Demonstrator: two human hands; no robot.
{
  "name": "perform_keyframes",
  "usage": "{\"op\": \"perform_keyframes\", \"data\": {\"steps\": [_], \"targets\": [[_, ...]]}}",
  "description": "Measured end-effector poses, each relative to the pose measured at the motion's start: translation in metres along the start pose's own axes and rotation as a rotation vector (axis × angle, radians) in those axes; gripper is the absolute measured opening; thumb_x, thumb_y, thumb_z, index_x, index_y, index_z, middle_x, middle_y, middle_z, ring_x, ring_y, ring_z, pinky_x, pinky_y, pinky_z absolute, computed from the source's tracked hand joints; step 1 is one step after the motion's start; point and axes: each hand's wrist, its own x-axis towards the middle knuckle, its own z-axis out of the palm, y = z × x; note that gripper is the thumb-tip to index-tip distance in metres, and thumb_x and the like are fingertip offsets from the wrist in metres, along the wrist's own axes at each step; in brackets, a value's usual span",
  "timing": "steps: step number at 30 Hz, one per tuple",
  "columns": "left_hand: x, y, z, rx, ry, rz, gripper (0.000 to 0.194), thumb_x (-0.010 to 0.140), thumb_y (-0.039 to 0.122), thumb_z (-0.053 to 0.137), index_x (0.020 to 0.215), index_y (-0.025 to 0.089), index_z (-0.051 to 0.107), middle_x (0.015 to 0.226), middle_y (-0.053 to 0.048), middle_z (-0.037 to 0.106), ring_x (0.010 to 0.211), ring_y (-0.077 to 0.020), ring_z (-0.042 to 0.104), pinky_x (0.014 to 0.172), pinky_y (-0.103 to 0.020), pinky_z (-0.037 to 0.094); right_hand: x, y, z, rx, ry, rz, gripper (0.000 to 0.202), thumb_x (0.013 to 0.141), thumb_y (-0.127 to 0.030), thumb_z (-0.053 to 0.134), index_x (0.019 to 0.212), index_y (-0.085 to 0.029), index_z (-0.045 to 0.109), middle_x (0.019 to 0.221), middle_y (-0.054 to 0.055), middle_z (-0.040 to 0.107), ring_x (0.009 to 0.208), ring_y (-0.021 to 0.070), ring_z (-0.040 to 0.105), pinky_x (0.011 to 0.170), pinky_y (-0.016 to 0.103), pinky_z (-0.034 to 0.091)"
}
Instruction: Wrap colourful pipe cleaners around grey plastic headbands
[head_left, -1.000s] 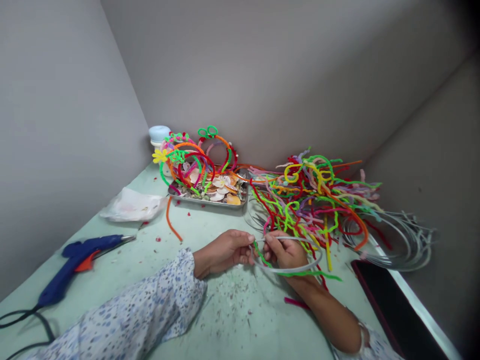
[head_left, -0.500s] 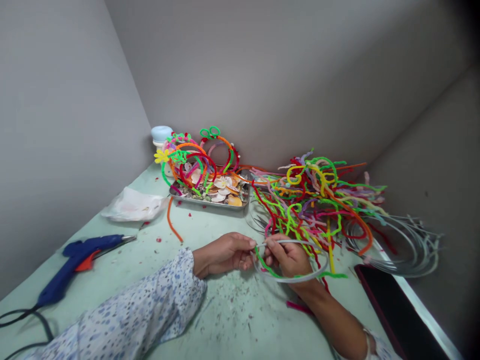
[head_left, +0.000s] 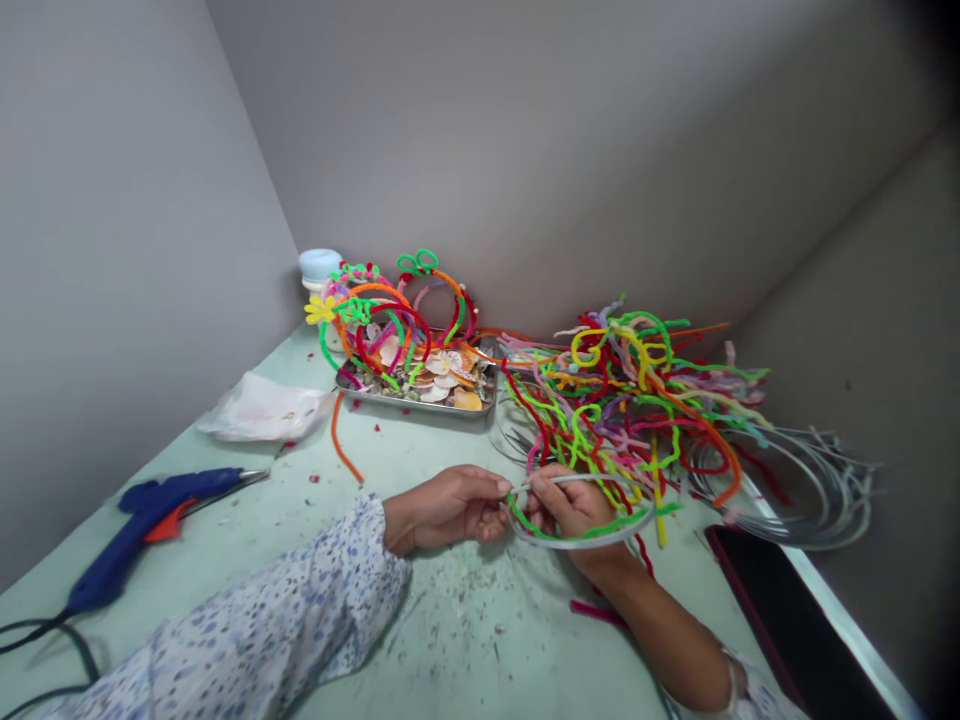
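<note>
My left hand is closed in a pinch, thumb and finger on the left end of a thin pale grey headband. A green pipe cleaner starts at that same pinched spot. It runs along inside the loop, and its loose tip sticks out past the right side. My right hand reaches through the loop, its thumb and fingers closed on the band close to the left fingertips. Exactly how the pipe cleaner is attached is hidden by the fingers.
Behind my hands lies a heap of coloured pipe cleaners, with grey bands at its right. A metal tray holds shells and wrapped headbands. A blue glue gun and plastic bag lie left, a phone right.
The headband loop has tilted, its near edge rising slightly. The pipe cleaner's loose tip has risen and shifted a little left. Both hands keep their pinch.
</note>
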Motion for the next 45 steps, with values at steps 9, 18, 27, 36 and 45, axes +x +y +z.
{"op": "perform_keyframes", "data": {"steps": [9,18,27,36,45], "targets": [[0.003,-0.010,0.010,0.095,0.100,0.321,0.016,0.077,0.021,0.064,0.090,0.013,0.058,0.070,-0.003,0.061,0.058,-0.0101,0.056,0.059,-0.022,0.041,0.006,-0.010,0.002,0.079,0.158,0.052,0.042,0.063,-0.056,0.072,0.063,-0.018,0.055,0.053,-0.003,0.054,0.042,0.0084,0.048,0.039,0.020,0.039],[0.006,-0.016,0.020,0.409,0.409,0.467,0.020,0.071,0.015,0.064,0.089,0.014,0.055,0.059,0.004,0.056,0.051,-0.0074,0.051,0.053,-0.019,0.039,0.005,-0.012,0.006,0.065,0.179,0.049,0.043,0.063,-0.057,0.071,0.061,-0.017,0.055,0.052,-0.003,0.053,0.041,0.0082,0.049,0.037,0.019,0.038],[0.008,-0.021,0.017,0.506,0.483,0.506,0.017,0.074,0.023,0.063,0.086,0.013,0.057,0.060,0.003,0.057,0.051,-0.0078,0.051,0.051,-0.019,0.039,-0.001,-0.016,0.007,0.025,0.125,0.027,0.037,0.074,-0.051,0.065,0.065,-0.017,0.055,0.055,-0.004,0.051,0.043,0.0087,0.050,0.040,0.020,0.043],[0.007,-0.022,0.016,0.510,0.487,0.508,0.018,0.075,0.027,0.066,0.084,0.013,0.058,0.062,0.001,0.060,0.054,-0.0096,0.053,0.053,-0.021,0.040,-0.002,-0.013,0.007,0.018,0.138,0.059,0.034,0.075,-0.051,0.063,0.076,-0.018,0.058,0.056,-0.004,0.056,0.044,0.0101,0.053,0.041,0.020,0.041],[0.008,-0.024,0.011,0.469,0.471,0.506,0.022,0.076,0.032,0.067,0.083,0.013,0.057,0.063,0.000,0.060,0.054,-0.0095,0.051,0.053,-0.021,0.039,-0.003,-0.012,0.009,0.121,0.126,0.118,0.034,0.071,-0.050,0.070,0.078,-0.019,0.059,0.059,-0.004,0.057,0.047,0.0092,0.052,0.044,0.020,0.040]]}}
